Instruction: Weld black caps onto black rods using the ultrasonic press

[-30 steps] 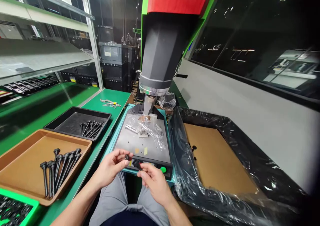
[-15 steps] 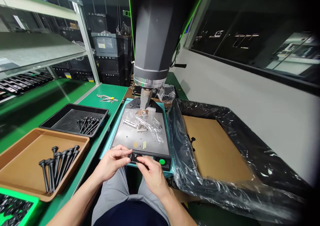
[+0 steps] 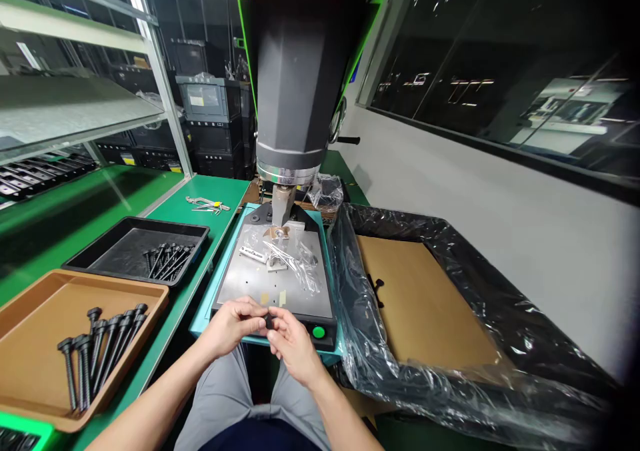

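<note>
Count by Kind

Counts one left hand (image 3: 231, 329), one right hand (image 3: 296, 350) and at least one small dark part (image 3: 269, 321) between them. Adds one brown tray (image 3: 40, 331) with about nine long bolts (image 3: 99, 336), one black tray (image 3: 110, 251) with further bolts (image 3: 170, 261) too tangled to count, one green bin (image 3: 30, 422), one green button (image 3: 319, 332), two tape scraps (image 3: 283, 298), one cardboard sheet (image 3: 425, 304).

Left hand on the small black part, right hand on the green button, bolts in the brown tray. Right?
Not quite: the right hand is off the green button. Head view shows it at the black part, with the left hand. Bolts in the brown tray: correct.
</note>
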The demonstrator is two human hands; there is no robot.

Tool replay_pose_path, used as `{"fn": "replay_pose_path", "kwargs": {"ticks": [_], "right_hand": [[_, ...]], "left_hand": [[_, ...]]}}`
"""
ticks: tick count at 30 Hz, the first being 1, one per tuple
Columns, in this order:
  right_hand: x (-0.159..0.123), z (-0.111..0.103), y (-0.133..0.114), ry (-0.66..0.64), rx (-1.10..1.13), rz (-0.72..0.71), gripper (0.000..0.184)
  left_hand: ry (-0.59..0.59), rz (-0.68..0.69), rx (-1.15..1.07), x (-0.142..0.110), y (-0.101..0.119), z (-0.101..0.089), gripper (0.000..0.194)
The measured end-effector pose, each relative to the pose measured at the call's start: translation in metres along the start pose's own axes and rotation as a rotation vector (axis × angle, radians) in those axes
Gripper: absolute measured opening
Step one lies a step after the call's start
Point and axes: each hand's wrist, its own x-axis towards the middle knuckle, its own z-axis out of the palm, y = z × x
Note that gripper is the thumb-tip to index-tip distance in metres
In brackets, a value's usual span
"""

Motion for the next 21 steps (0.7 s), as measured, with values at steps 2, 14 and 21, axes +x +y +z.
{"fn": "replay_pose_path", "kwargs": {"ticks": [2,14,21], "right_hand": [[0.01,-0.003,0.009,-0.023,0.153,0.048,0.05],[0.12,-0.026,0.032,0.337,0.33,-0.019,0.05],[0.142,-0.037,0.018,0.379,0.011,-0.222,0.038]], "left_hand": [[-0.017,0.02,-0.002,0.009,-0.009,0.005,0.02],[0.382,-0.428,-1.029,0.111,-0.043,-0.012,0.028],[0.374,-0.306,-1.134,0.131,-0.024,-0.007,0.006]]}}
